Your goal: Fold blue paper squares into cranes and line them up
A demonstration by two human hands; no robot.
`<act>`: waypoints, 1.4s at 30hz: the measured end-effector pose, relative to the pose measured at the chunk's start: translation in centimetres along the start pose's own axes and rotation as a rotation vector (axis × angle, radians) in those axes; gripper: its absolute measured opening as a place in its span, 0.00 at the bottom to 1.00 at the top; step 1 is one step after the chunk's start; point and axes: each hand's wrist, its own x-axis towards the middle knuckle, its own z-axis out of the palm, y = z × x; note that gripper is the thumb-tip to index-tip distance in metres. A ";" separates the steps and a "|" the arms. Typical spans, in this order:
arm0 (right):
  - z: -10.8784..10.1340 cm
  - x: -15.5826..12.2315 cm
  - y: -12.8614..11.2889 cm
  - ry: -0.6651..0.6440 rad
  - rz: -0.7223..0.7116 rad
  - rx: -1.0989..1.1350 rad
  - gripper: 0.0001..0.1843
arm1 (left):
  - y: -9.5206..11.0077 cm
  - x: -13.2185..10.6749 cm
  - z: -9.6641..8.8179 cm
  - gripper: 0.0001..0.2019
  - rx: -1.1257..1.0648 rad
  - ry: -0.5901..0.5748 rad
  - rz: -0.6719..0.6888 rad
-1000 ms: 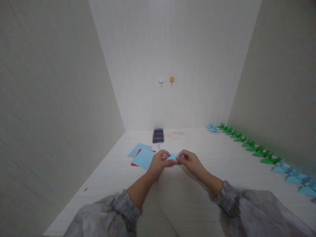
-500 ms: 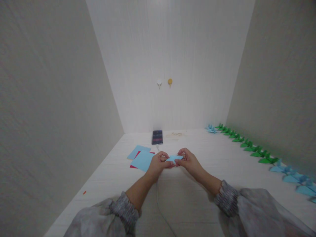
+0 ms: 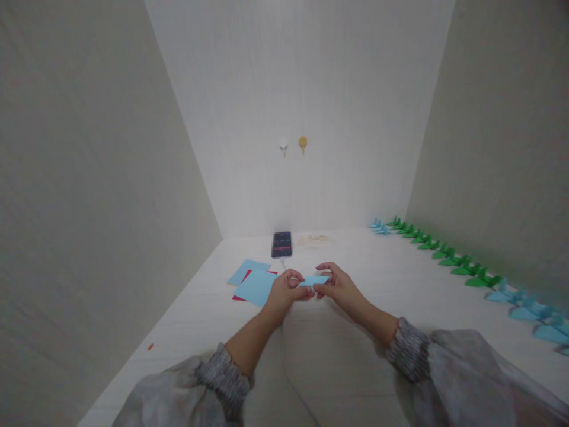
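Both my hands hold a small folded piece of light blue paper (image 3: 315, 280) just above the white table (image 3: 338, 356). My left hand (image 3: 284, 290) pinches its left end, fingers closed. My right hand (image 3: 340, 287) pinches its right end, fingers curled over the paper. Just left of my left hand lies a small stack of paper squares (image 3: 253, 283), light blue on top with a red sheet showing beneath.
A phone (image 3: 282, 244) lies at the back of the table, with a white cable (image 3: 291, 373) running toward me. Folded green paper figures (image 3: 448, 255) and blue ones (image 3: 528, 305) line the right wall. Two hooks (image 3: 293, 144) hang on the back wall. A tiny red scrap (image 3: 150, 347) lies at left.
My hands have stayed together on the blue paper, shifting slightly; the paper now shows a longer flat strip between my fingers. The view has shifted slightly.
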 end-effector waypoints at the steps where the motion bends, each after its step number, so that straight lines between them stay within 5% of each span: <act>1: 0.0 0.0 0.0 -0.002 -0.012 0.012 0.21 | 0.0 0.0 0.1 0.16 -0.001 -0.010 -0.003; 16: -0.2 -0.1 0.2 -0.071 -0.006 0.057 0.15 | 0.0 0.0 -0.1 0.18 0.027 -0.026 0.018; 42: -0.7 -0.5 -0.5 -0.184 0.036 0.072 0.25 | 0.0 -0.2 0.0 0.20 0.068 -0.023 0.008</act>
